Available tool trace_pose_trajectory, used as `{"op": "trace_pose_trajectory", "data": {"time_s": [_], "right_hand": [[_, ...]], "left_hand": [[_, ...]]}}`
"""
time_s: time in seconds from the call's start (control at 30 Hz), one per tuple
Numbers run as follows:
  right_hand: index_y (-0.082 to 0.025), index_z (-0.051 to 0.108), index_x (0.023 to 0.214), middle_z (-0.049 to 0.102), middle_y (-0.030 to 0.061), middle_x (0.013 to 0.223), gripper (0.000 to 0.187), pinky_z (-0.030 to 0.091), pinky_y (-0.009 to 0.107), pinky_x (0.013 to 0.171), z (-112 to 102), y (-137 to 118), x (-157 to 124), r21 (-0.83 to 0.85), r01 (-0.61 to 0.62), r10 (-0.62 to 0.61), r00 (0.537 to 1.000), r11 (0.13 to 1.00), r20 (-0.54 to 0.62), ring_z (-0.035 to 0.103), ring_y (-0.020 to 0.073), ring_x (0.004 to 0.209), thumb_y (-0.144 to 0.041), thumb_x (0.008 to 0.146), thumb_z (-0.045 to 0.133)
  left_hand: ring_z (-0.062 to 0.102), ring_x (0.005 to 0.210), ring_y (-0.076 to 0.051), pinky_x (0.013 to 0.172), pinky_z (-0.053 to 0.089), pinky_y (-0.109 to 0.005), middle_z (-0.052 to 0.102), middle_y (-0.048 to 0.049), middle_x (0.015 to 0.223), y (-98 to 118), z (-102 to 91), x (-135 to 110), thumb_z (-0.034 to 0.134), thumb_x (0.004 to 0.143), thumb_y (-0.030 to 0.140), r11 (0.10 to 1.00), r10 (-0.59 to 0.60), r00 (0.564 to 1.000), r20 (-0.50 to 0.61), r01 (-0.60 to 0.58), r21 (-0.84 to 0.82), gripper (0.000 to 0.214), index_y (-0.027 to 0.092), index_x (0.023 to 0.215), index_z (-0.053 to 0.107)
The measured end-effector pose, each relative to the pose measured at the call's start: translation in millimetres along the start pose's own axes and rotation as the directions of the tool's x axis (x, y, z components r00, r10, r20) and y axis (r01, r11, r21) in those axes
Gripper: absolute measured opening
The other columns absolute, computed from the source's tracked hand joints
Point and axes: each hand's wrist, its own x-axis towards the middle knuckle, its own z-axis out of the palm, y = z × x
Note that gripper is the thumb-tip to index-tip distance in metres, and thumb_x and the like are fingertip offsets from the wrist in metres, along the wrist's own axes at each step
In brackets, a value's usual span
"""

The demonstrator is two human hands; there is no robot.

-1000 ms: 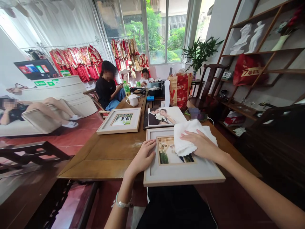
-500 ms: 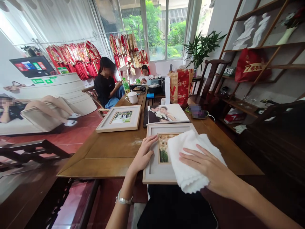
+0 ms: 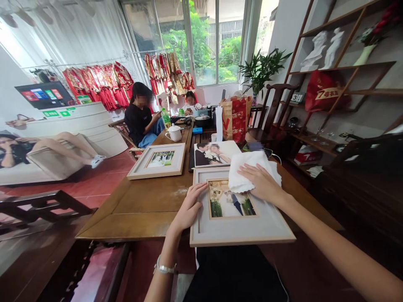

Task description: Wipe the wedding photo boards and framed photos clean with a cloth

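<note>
Wooden table (image 3: 141,209); left hand (image 3: 189,207) flat on picture frame (image 3: 233,228), right hand (image 3: 262,182) outspread over cloth (image 3: 248,159)

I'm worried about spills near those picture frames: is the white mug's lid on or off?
On: the lid, knob upward, covers the top of the upright white mug.

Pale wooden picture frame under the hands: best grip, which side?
Likely the near rail of the pale wooden picture frame, from the person's side: it appears to overhang the brown wooden table; the white cloth under the right hand covers the far-right corner.
</note>
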Motion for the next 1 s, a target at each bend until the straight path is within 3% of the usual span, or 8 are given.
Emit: {"op": "trace_pose_trajectory", "data": {"time_s": [0.13, 0.33, 0.47, 0.57, 0.73, 0.87, 1.0], "right_hand": [[-0.013, 0.052, 0.126, 0.050, 0.0114, 0.135, 0.067, 0.022, 0.051, 0.107, -5.2, -9.9, -15.4, 0.035, 0.050, -0.051, 0.998, 0.998, 0.043, 0.036, 0.0245, 0.130, -0.004, 0.060, 0.044], [-0.022, 0.049, 0.131, 0.047, 0.0045, 0.138, 0.085, 0.022, 0.050, 0.110, -29.8, -31.4, -97.7, 0.122, 0.102, -0.117, 0.986, 0.987, 0.120, 0.037, 0.0233, 0.130, -0.002, 0.049, 0.041], [-0.031, 0.046, 0.133, 0.046, -0.0016, 0.138, 0.081, 0.029, 0.048, 0.108, -41.3, -31.0, -123.6, 0.215, 0.078, -0.110, 0.984, 0.974, 0.139, 0.041, 0.0247, 0.127, -0.003, 0.057, 0.042], [-0.026, 0.052, 0.129, 0.050, 0.0013, 0.135, 0.072, 0.032, 0.046, 0.106, -37.4, -16.3, -99.7, 0.180, -0.008, -0.015, 0.992, 0.984, 0.126, 0.042, 0.0258, 0.126, -0.005, 0.061, 0.043], [-0.016, 0.053, 0.127, 0.051, 0.0094, 0.134, 0.068, 0.028, 0.050, 0.105, -14.8, 1.4, -16.5, 0.131, -0.040, 0.034, 0.998, 0.991, 0.043, 0.039, 0.0260, 0.128, -0.004, 0.061, 0.043], [-0.018, 0.052, 0.127, 0.049, 0.0091, 0.136, 0.069, 0.020, 0.052, 0.107, -1.3, -19.5, 26.7, 0.216, 0.148, -0.167, 0.983, 0.965, 0.071, 0.035, 0.0245, 0.131, -0.002, 0.060, 0.045], [-0.018, 0.050, 0.128, 0.046, 0.0078, 0.139, 0.074, 0.017, 0.048, 0.109, 1.2, -47.3, 29.8, 0.296, 0.290, -0.328, 0.941, 0.910, 0.087, 0.031, 0.0208, 0.133, -0.001, 0.057, 0.044]], "left_hand": [[0.029, 0.132, -0.021, 0.114, 0.018, -0.044, 0.044, -0.0013, 0.138, -0.4, 1.7, -0.3, 0.037, 0.067, 0.003, 1.000, -0.005, 0.999, -0.034, 0.005, -0.021, 0.066, 0.026, 0.129, 0.048], [0.029, 0.132, -0.021, 0.114, 0.017, -0.043, 0.043, -0.0009, 0.139, -3.8, 3.5, 0.1, 0.037, 0.067, 0.003, 0.999, 0.000, 0.999, -0.039, -0.001, -0.032, 0.067, 0.026, 0.129, 0.047], [0.029, 0.132, -0.021, 0.114, 0.018, -0.043, 0.043, -0.0014, 0.139, -4.8, 3.3, -0.3, 0.036, 0.068, 0.003, 0.999, 0.013, 0.999, -0.032, -0.014, -0.029, 0.067, 0.026, 0.129, 0.047], [0.028, 0.133, -0.021, 0.114, 0.017, -0.044, 0.042, -0.0018, 0.140, -3.4, 2.5, -1.0, 0.036, 0.068, 0.002, 0.999, 0.006, 1.000, -0.019, -0.007, -0.032, 0.066, 0.025, 0.130, 0.047], [0.027, 0.133, -0.020, 0.114, 0.015, -0.044, 0.041, -0.0023, 0.139, -0.5, 1.2, -1.6, 0.036, 0.069, 0.002, 0.999, -0.001, 1.000, -0.003, 0.001, -0.051, 0.066, 0.026, 0.130, 0.046], [0.027, 0.132, -0.020, 0.114, 0.015, -0.044, 0.042, -0.0025, 0.139, -2.6, 1.5, -1.7, 0.036, 0.068, 0.002, 0.998, 0.012, 1.000, -0.004, -0.012, -0.058, 0.067, 0.026, 0.130, 0.045], [0.026, 0.133, -0.021, 0.114, 0.014, -0.043, 0.041, -0.0029, 0.139, -5.1, 2.2, -2.2, 0.037, 0.068, 0.003, 0.998, -0.008, 1.000, -0.014, 0.007, -0.061, 0.066, 0.025, 0.130, 0.045]]}}
